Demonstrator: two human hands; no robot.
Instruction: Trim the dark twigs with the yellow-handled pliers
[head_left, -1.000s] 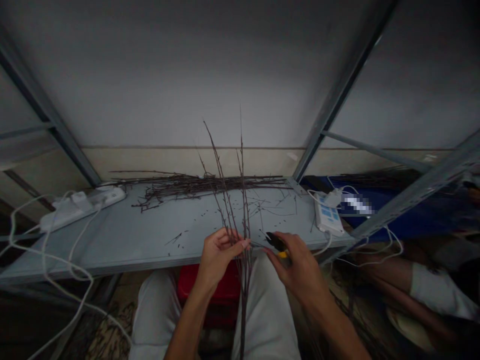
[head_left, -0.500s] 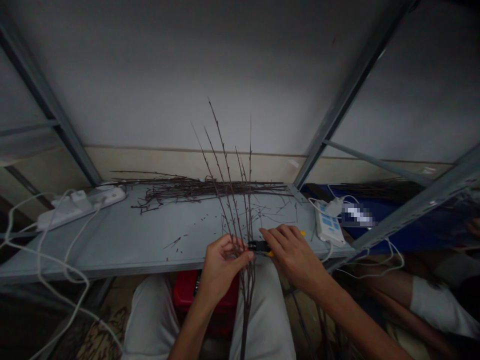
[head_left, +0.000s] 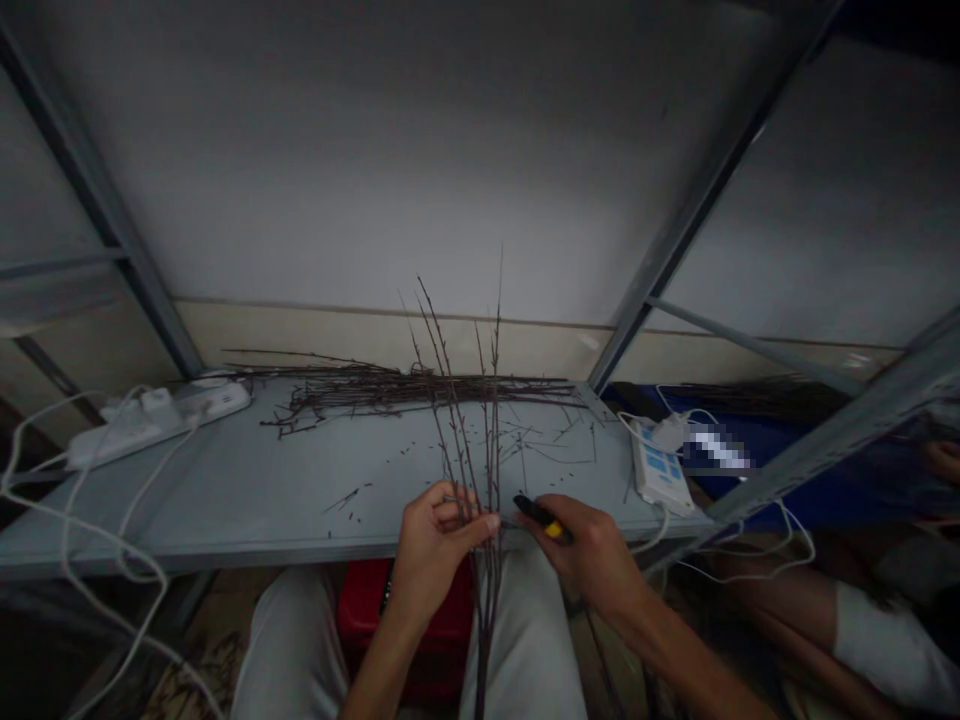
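Left hand (head_left: 435,548): our fingers pinch the thin dark-brown forked branch (head_left: 484,640) before the flat grey table's (head_left: 262,485) edge, probably steadying it.
Right hand (head_left: 594,545): our fingers grip slim black-and-yellow cutters (head_left: 536,513) beside it, likely for reach.

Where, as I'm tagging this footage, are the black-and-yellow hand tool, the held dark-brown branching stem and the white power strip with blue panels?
Hand tool (head_left: 545,520): head view, where black meets yellow.
Branching stem (head_left: 484,640): head view, joined lower part.
Blue-panelled power strip (head_left: 663,467): head view, blue face.
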